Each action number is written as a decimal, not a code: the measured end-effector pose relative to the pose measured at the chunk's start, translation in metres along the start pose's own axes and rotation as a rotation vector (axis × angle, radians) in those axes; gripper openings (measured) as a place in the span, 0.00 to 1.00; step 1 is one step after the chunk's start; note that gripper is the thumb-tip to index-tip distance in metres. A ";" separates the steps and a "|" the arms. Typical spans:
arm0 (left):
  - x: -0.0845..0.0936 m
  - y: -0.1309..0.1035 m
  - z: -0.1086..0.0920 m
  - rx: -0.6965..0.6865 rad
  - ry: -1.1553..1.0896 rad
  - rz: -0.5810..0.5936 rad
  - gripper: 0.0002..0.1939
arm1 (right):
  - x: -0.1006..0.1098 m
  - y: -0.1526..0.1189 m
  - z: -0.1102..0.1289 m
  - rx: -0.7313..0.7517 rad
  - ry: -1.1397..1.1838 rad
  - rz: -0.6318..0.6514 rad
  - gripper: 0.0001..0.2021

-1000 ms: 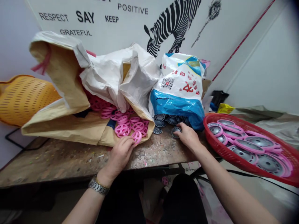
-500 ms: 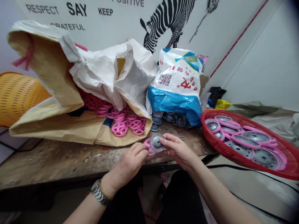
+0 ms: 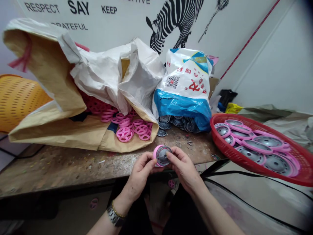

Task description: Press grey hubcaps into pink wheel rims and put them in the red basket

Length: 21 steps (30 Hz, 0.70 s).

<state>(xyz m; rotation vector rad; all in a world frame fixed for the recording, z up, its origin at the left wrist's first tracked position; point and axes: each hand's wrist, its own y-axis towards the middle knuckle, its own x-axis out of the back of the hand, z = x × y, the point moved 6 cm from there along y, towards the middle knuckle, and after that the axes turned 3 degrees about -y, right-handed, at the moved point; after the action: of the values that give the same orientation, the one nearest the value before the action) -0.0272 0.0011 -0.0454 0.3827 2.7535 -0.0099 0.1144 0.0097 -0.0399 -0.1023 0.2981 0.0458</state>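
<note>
Between my two hands, just over the table's front edge, a grey plastic wheel disc (image 3: 162, 156) lies against a pink plastic ring (image 3: 155, 152). My left hand (image 3: 143, 166) is closed, pinching the pink ring at its left side. My right hand (image 3: 181, 163) is closed on the grey disc, its thumb pressing the disc's face near the centre. Whether the disc is fully seated in the ring I cannot tell. Pink spoked rings (image 3: 125, 133) spill from a paper sack behind. Grey discs (image 3: 164, 124) spill from a white and blue bag.
A red basket (image 3: 221, 148) at right holds several pink rings fitted with grey discs. The brown paper sack (image 3: 80, 137) covers the table's back left, beside a yellow basket (image 3: 22, 101). The white and blue bag (image 3: 182, 101) stands behind. Pink rings (image 3: 94, 203) lie on the floor.
The grey disc and pink ring, earlier overlapping side by side, are now brought together face to face. My left hand has turned, its thumb now showing on the ring.
</note>
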 end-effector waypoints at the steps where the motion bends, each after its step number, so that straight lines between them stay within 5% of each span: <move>1: -0.002 -0.001 0.001 0.014 0.022 -0.004 0.12 | 0.002 0.000 0.001 0.040 -0.031 -0.032 0.20; 7: -0.010 -0.003 -0.003 0.031 0.170 0.028 0.18 | 0.011 -0.005 0.010 0.157 -0.097 -0.135 0.22; 14: -0.015 -0.002 -0.015 -0.023 0.358 0.104 0.17 | 0.002 -0.017 0.013 0.109 -0.241 0.048 0.12; 21: -0.017 -0.005 -0.016 -0.139 0.505 0.071 0.15 | 0.002 -0.026 0.013 0.186 -0.456 0.033 0.06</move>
<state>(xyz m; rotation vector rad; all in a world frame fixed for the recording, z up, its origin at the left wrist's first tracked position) -0.0191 -0.0068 -0.0244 0.5017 3.2050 0.3384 0.1221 -0.0150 -0.0257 0.0984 -0.1523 0.0719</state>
